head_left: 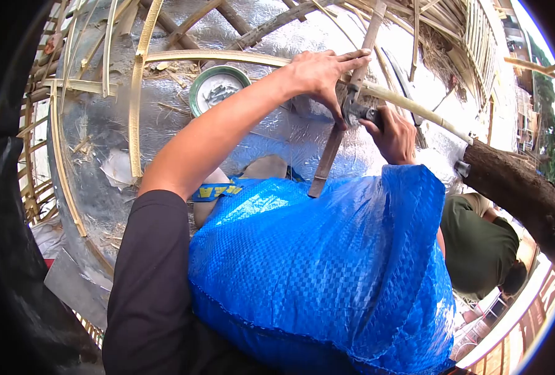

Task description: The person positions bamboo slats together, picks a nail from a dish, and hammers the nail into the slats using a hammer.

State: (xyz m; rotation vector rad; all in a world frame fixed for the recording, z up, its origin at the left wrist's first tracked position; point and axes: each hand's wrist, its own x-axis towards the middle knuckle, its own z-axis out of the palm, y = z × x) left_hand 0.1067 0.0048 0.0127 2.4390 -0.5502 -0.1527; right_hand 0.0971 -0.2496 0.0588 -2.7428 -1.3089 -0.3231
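Observation:
A long, flat brown wooden strip runs from the top of the view down to the blue woven sheet over my lap. My left hand lies across the strip, fingers stretched over it and thumb bent down beside it. Against the strip sits a grey metal tool with a dark handle; its exact kind is unclear. My right hand is wrapped round that handle. The part between my hands is partly covered by fingers.
A green-rimmed bowl holds small grey pieces. Split bamboo strips and a bamboo pole cross the silvery ground sheet. A thick brown log stands at right, near a person in dark green.

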